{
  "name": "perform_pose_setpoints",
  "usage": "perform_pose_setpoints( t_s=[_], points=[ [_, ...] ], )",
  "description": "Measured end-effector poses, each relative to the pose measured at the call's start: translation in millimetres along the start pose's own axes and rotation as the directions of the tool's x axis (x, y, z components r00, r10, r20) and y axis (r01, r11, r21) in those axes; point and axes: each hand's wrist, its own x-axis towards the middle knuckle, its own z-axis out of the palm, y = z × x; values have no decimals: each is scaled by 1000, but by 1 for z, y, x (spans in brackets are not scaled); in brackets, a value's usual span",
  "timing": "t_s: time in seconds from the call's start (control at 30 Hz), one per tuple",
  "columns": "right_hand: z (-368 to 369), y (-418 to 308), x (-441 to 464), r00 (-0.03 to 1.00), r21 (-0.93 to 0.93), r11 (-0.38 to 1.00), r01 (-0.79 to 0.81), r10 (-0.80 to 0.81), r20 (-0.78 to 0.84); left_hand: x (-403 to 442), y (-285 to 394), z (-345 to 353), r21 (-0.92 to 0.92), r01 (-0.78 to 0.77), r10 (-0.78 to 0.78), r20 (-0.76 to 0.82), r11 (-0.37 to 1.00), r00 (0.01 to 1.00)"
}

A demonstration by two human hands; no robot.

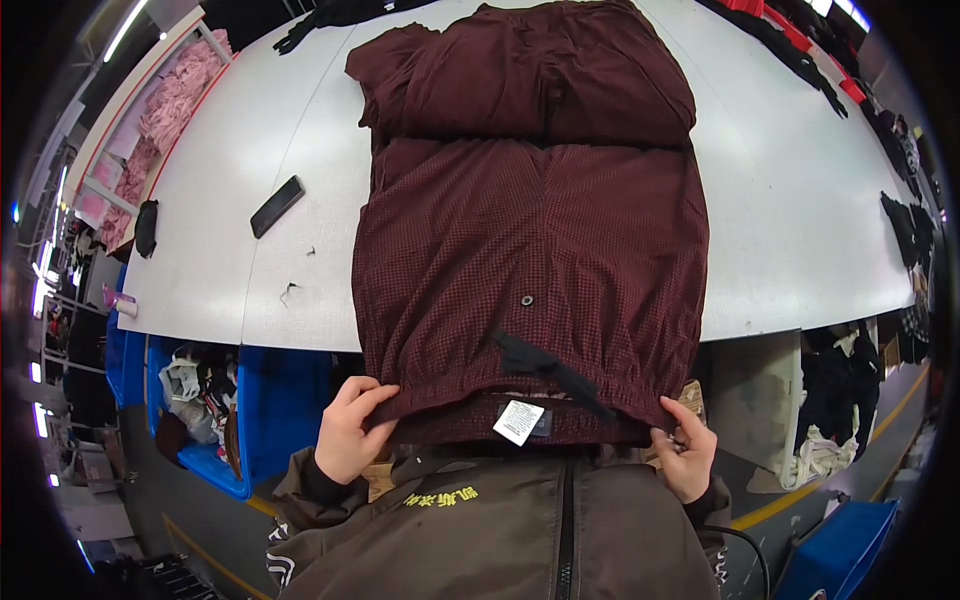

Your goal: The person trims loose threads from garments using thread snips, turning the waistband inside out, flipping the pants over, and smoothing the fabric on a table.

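Dark red checked trousers lie on the white table, their waistband toward my body and past the table's front edge. My left hand pinches the left end of the waistband. At its right end, my right hand has thumb and fingers closed on the fabric. A white label shows inside the waist opening, and a black drawstring lies across the front below a dark button. More dark red garments are stacked or folded behind, toward the far side.
A black phone and bits of thread lie on the white table at left. Blue bins with cloth stand under the left edge, a pale bin under the right. Pink fabric fills a rack at far left.
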Motion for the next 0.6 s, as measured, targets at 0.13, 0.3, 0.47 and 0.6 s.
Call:
perform_pose_setpoints(
  t_s=[0.13,0.3,0.47,0.6],
  points=[
    [-13,13,26,952,-150,941,304,-307,8,26,-21,-23,-264,-248,247,-37,932,968],
    [-3,-6,81,977,847,531,-21,192,-96,84,-20,-1,-986,-77,-11,-80,149,997],
    [16,-10,154,957,949,261,-175,272,102,139,2,25,-918,351,164,323,-187,932],
    [1,10,162,989,364,927,88,-36,-146,142,20,9,-922,-4,224,90,387,970]
  ],
)
